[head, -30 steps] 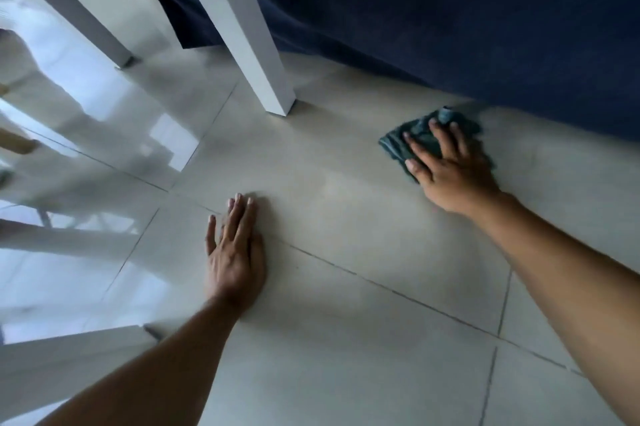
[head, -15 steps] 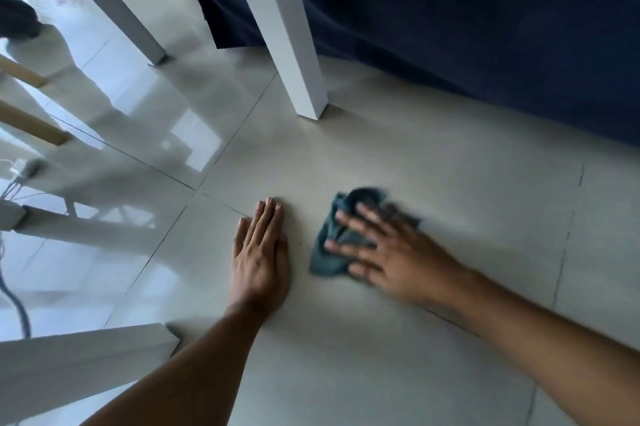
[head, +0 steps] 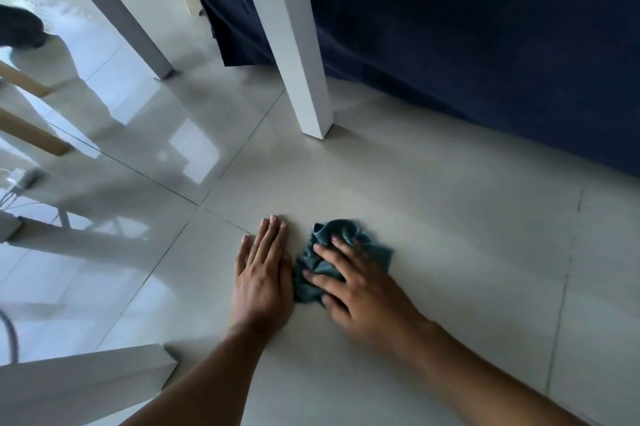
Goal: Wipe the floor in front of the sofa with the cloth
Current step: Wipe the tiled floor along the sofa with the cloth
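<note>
A crumpled teal cloth (head: 332, 238) lies on the pale tiled floor (head: 450, 217) in front of the dark blue sofa (head: 467, 27). My right hand (head: 356, 283) presses down on the cloth with its fingers spread, covering the cloth's near part. My left hand (head: 263, 273) rests flat on the tile just left of the cloth, fingers together, holding nothing. The cloth's left edge touches the side of my left hand.
A white table leg (head: 298, 55) stands on the floor ahead, close to the sofa. A second white leg (head: 117, 10) is further left, and a third (head: 79, 380) lies near my left forearm. Wooden chair legs (head: 31, 134) and a cable (head: 10, 332) are at the left edge.
My right hand swept the cloth from beside the sofa leftward and toward me until it met my left hand. My left hand stayed planted on the tile.
</note>
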